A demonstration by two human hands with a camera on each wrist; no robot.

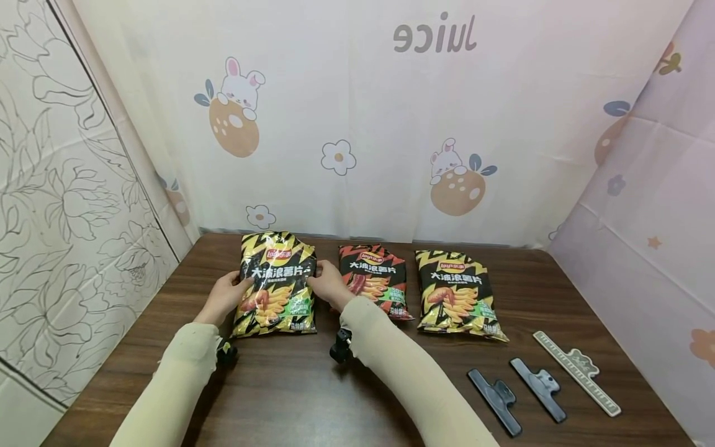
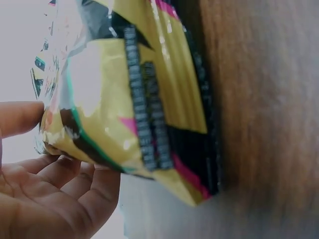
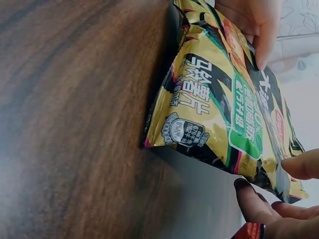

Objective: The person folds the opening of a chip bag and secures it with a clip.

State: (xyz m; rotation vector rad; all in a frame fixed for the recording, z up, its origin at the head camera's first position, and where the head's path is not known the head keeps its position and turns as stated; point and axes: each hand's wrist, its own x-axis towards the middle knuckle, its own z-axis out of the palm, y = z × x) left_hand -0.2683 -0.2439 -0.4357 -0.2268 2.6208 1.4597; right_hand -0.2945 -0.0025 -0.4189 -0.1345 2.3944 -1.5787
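A yellow-and-black bag of potato chips [image 1: 277,285] is held between two hands at the left of the table. My left hand [image 1: 222,299] grips its left edge, thumb on the front and fingers behind. On the opposite edge, my right hand [image 1: 331,287] pinches the bag with thumb and fingertips. The right wrist view shows the bag's bottom edge close to the table, its face tilted back. A red-and-black chip bag [image 1: 380,292] lies just right of my right hand, partly covered by it. Farther right lies another yellow-and-black chip bag [image 1: 454,295].
Two dark grey bag clips [image 1: 496,400] [image 1: 539,388] and a longer white clip [image 1: 581,372] lie at the table's front right. Behind the wooden table [image 1: 279,391] hangs a printed curtain [image 1: 357,112], with another panel along the right side.
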